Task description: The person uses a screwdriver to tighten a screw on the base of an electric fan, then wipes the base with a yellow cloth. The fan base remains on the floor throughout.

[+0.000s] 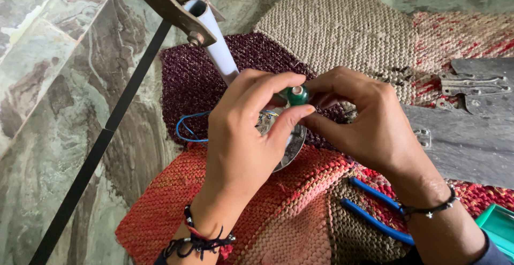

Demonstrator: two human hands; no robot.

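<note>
Hands both on work, frame centre. Left hand (241, 131) pinches the green knob (296, 95) between thumb and forefinger, fingers curled shut round it. Right hand (369, 120) closes on the same knob from 3 o'clock, fingertips tight. Knob sits on top of a round metal part (292, 147), mostly hidden by my left hand. Blue wires (187, 128) trail out at 9 o'clock, loose ends, so I judge wiring unfinished. White pipe (219, 45) runs to 11 o'clock. Blue-handled pliers (375, 209) lie on the mat (300, 211) at 5 o'clock, untouched.
</note>
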